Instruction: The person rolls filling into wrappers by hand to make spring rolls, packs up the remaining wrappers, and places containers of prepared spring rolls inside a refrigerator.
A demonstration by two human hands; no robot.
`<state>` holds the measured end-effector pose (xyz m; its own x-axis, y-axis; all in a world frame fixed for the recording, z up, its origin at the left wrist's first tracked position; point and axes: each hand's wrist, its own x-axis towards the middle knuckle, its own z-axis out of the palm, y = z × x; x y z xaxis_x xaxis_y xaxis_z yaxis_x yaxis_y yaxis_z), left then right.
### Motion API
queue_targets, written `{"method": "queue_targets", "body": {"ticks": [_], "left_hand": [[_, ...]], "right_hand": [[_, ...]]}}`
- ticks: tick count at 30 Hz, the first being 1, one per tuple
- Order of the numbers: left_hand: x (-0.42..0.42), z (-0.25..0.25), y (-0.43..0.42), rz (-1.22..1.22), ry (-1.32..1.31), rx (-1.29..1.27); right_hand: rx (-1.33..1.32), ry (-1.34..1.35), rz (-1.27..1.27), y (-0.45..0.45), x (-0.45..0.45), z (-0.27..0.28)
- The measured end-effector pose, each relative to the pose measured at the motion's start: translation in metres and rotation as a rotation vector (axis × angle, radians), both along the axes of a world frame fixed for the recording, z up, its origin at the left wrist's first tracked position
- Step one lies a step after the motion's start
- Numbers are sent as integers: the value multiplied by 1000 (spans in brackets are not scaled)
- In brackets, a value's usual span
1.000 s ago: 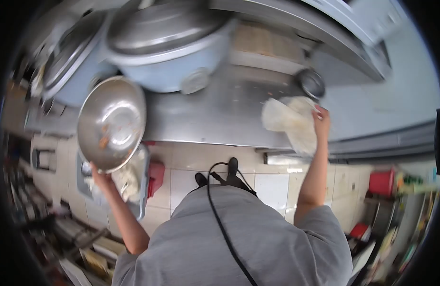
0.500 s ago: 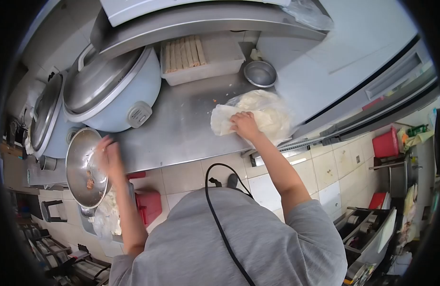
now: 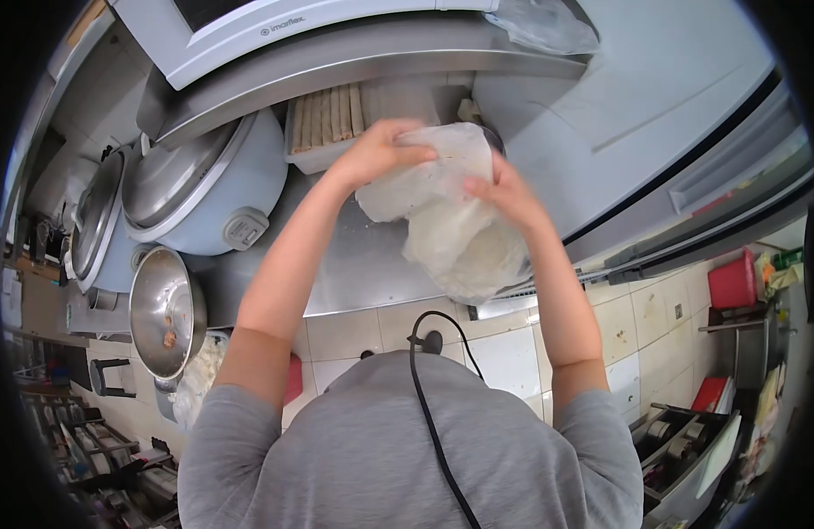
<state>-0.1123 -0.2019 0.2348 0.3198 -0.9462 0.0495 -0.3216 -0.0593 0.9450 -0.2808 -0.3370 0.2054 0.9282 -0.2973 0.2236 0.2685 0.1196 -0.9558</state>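
Both my hands are raised over the steel counter, with a thin whitish spring roll wrapper (image 3: pixel 455 145) between them. My left hand (image 3: pixel 385 154) pinches its left side, thumb on top. My right hand (image 3: pixel 505 189) grips its right edge, thumb toward me. Below lies a pile of more wrappers (image 3: pixel 473 251) on clear plastic, near the counter's front edge. Behind my hands, a plastic tub (image 3: pixel 314 160) holds several rolled spring rolls (image 3: pixel 327 116). To the left, a steel bowl (image 3: pixel 164 304) contains bits of brownish filling.
Two large light-blue rice cookers (image 3: pixel 208 194) with metal lids stand at the left of the counter (image 3: pixel 327 273). A steel shelf (image 3: pixel 354 75) with a white appliance (image 3: pixel 275 35) overhangs the back. A tall white surface (image 3: pixel 618 115) borders the right. A black cable hangs before me.
My left hand has moved from the steel bowl to the wrapper at the right. My right hand has lifted from the pile, and the wrapper is now raised between both hands.
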Motion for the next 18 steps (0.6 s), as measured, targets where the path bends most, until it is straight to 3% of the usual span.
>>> {"method": "queue_targets", "body": {"ticks": [2,3,4,5,6,7,8,9,10,11,13,15,17,18], "left_hand": [[5,-13,-21,-53,-5,-2],[10,-29,-31,-45,93,-46],[12,-47,-38,-38,192,-88],[13,-64,-40,88,241,43],[12,-81,-41,214,284,171],[7,-104,-45,158,101,385],[-2,-138,-49,102,-85,594],[-10,-208,-53,121,-272,513],[-24,-261,-55,141,-457,428],[-47,-260,-51,134,-455,427],[-82,-247,-45,394,-741,333],[-75,-259,-52,365,-585,303],[-66,-248,-54,338,-431,275],[-64,-216,-48,421,-30,164]], "right_hand": [[114,218,134,-5,-7,-32],[116,217,128,-7,-14,-40],[329,202,8,-10,-24,-46],[542,182,-114,-12,-35,-49],[550,120,-189,-11,-50,-38],[553,56,-262,-7,-66,-18],[454,23,-444,-1,-78,-4],[351,-8,-623,5,-88,8],[348,-6,-628,10,-94,20],[74,7,-711,14,-100,29],[-403,57,-793,21,-99,37],[-1033,109,-792,22,-81,29],[-988,262,-648,27,-62,-12],[-1027,354,-584,24,-53,-55]]}}
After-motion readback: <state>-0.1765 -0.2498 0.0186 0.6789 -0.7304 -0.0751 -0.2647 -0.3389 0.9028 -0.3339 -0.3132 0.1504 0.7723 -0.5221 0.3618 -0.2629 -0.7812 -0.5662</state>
